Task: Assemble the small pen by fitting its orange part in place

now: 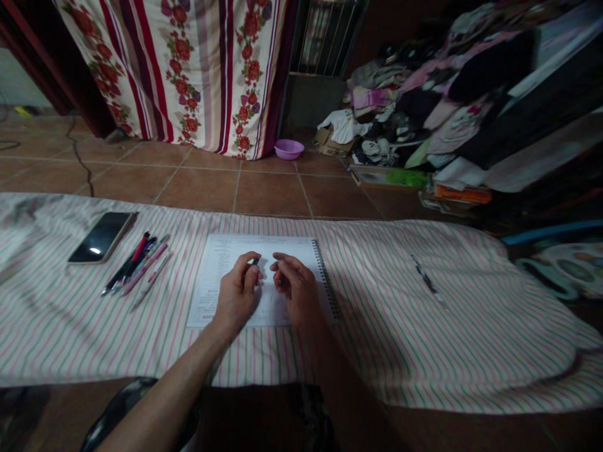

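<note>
Above the spiral notebook (214, 251), my left hand (235, 292) pinches a short dark piece (255, 260) that looks like a pen part. Just across from it, my right hand (301, 292) is closed, with a small orange piece (278, 276) showing between thumb and fingers; most of it is hidden. The two hands are a little apart. Under them lies a printed or written page, too blurred to read. Left of the notebook is a bunch of pens (141, 263), and a lone black-and-white pen (426, 278) rests far to the right.
A phone (101, 237) lies at the left on the striped cloth (377, 301). Beyond the covered surface are a tiled floor (268, 188), a purple basin (289, 149) and a floral curtain (202, 75). Clothes (377, 94) are heaped at the back right.
</note>
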Available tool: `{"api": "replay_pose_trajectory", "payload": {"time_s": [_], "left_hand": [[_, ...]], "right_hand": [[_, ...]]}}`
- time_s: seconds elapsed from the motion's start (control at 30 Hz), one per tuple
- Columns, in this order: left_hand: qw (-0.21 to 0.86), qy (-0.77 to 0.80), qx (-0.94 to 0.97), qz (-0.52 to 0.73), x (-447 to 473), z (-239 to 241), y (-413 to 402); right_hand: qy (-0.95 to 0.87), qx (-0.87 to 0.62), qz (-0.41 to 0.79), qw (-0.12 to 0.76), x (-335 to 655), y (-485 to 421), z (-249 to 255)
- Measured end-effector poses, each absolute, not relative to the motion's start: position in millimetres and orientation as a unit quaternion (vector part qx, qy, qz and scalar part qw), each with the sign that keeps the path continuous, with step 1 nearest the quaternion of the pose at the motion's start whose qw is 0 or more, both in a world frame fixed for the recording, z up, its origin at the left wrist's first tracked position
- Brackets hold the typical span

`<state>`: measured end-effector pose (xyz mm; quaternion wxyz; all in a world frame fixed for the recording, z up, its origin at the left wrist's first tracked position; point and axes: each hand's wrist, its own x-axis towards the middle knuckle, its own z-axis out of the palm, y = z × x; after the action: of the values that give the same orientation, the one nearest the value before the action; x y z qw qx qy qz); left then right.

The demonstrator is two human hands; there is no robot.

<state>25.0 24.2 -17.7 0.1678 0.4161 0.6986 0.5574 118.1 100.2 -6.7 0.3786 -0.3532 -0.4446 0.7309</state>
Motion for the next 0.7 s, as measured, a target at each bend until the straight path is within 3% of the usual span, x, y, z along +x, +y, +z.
{"api": "replay_pose_trajectory", "payload": {"time_s": [0.27,0.7], "left_hand": [[0.164,0.692,0.416,0.567,29.2,-16.0,22.4],[0.266,0.637,0.353,0.632,38.9,-23.3,24.9]], "right_hand": [[-0.415,-0.344,0.748,0.387,117.9,100.9,-7.8],[-0.246,-0.292,0.846,0.372,117.8,111.2,-14.4]]}}
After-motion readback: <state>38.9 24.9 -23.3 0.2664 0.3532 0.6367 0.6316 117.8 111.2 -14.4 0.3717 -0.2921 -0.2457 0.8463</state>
